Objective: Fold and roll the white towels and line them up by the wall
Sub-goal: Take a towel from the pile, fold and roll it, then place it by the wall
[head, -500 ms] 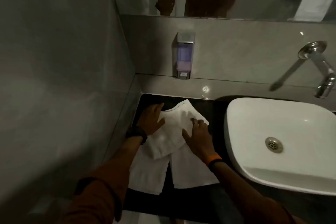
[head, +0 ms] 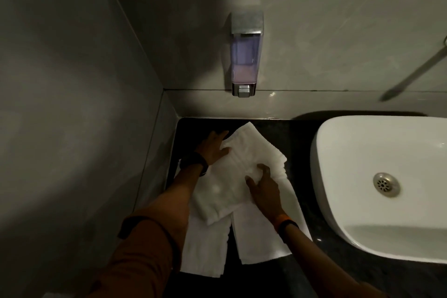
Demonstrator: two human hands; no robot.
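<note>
Three white towels lie on the black counter in the corner by the wall. The top towel lies folded and askew across the other two. My left hand rests flat on its left edge, near the far corner. My right hand bunches a fold of the same towel's right side in its fingers. Under it, a lower left towel and a lower right towel lie flat side by side, reaching toward the front edge.
A white basin fills the counter's right side, close to my right arm. A soap dispenser hangs on the back wall above the counter. The grey tiled wall bounds the left side.
The camera has come closer and tilted down. My right hand's fingers have curled and gathered the top towel's cloth, which was flat under it before. My left hand has stayed at the left edge.
</note>
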